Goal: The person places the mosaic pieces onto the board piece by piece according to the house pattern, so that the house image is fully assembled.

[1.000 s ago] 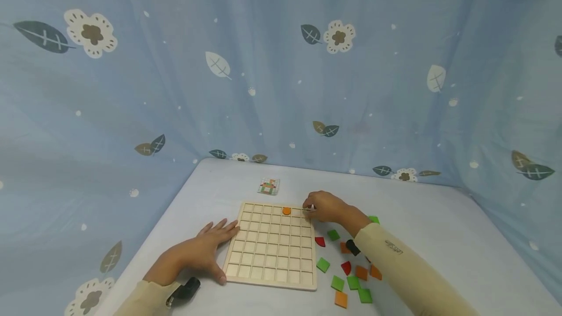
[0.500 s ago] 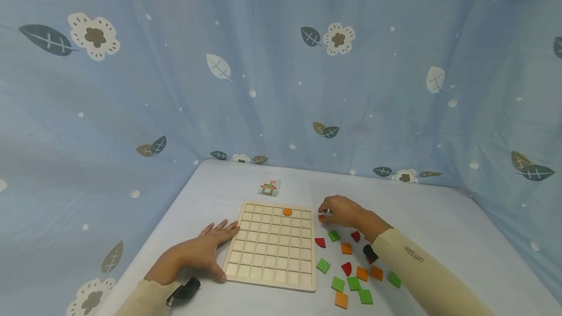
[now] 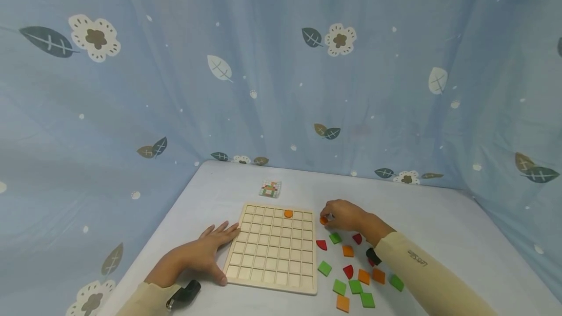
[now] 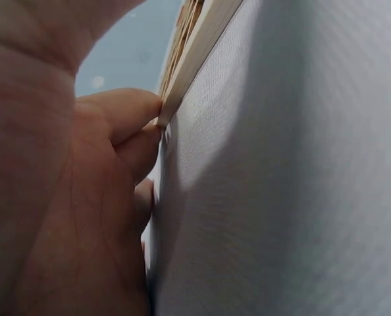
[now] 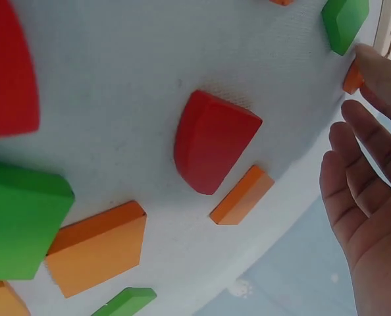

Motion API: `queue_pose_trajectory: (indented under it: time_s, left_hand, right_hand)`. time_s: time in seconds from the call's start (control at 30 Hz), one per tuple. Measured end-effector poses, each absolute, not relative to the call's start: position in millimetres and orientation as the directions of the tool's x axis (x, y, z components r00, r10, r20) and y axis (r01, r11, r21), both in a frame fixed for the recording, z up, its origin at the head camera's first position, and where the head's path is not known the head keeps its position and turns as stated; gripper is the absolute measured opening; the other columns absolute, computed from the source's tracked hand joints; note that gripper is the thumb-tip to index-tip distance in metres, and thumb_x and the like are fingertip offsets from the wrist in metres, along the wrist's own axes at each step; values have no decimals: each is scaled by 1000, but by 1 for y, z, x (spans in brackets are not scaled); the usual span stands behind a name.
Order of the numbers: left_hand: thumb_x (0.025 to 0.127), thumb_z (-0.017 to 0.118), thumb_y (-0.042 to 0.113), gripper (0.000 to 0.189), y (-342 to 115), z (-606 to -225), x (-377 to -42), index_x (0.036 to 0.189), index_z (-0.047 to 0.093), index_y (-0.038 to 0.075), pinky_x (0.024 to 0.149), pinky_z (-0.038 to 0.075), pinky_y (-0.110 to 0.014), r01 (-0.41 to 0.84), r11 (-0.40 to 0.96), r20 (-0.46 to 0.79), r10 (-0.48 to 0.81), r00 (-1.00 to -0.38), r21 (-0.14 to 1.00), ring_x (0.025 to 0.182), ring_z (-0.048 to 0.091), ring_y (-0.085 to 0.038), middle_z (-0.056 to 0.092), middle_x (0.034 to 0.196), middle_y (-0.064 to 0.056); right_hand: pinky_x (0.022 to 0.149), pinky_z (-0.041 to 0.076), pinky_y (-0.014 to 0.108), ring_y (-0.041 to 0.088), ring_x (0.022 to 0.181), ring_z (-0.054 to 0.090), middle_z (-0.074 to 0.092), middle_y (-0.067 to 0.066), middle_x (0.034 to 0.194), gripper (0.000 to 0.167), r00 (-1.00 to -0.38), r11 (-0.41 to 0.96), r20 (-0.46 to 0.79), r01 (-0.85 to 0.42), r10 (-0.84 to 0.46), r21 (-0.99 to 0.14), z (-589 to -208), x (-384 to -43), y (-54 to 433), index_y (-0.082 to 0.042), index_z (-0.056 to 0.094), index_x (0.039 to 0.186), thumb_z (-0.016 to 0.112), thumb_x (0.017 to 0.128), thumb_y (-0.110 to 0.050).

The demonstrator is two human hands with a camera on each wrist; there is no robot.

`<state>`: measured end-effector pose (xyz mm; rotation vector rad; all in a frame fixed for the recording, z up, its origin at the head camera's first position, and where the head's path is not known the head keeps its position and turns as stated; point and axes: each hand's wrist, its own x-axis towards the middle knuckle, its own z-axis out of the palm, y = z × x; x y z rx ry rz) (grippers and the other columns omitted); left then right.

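Head view: right hand [image 3: 344,214] pinches orange piece [image 3: 324,220], left hand [image 3: 203,254] touches board [image 3: 271,250].

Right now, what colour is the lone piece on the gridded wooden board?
Orange piece; head view shows it best.

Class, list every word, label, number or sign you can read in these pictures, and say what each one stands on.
"but it's always beautif...", pale script on the blue cloth, near the top edge of the head view; its ending is too faint to read surely.
Dark lettering on the right sleeve: too small and blurred to read.
No other text can be made out.
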<state>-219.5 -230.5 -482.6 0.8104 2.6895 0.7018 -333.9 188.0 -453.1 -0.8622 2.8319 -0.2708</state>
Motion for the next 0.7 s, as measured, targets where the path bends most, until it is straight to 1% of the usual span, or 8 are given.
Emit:
queue_pose_trajectory:
  time_s: [0.3,0.53,0.6,0.7]
  left_hand:
    - [52,81,68,129,-231,-487,-220,153,30,8,114,0,-60,459,731,-81,570,-818,504,146,6,-36,19,161,-6]
    - [51,82,67,129,-231,-488,-219,153,30,8,114,-1,-57,444,732,-93,563,-821,517,147,5,-34,18,161,-5]
    - [52,82,67,128,-231,-487,-219,153,30,8,114,-1,-58,444,736,-96,562,-821,512,147,5,-34,18,161,-5]
    - [52,81,68,128,-231,-486,-221,153,30,9,114,-1,-58,447,741,-98,562,-822,502,147,5,-34,18,161,-5]
  right_hand:
    - [79,52,31,11,86,57,63,-10,94,18,-801,793,-79,-566,-594,-226,-452,-332,186,-17,76,100,79,82,-19]
    - [79,52,30,9,87,58,65,-10,95,17,-794,789,-70,-582,-603,-195,-454,-334,183,-18,76,100,78,83,-19]
    - [79,52,31,10,87,58,65,-10,95,17,-794,788,-71,-582,-604,-202,-453,-334,182,-18,76,99,78,83,-18]
    - [80,52,31,10,87,57,64,-10,94,17,-805,800,-77,-565,-588,-203,-452,-335,180,-19,75,100,78,83,-19]
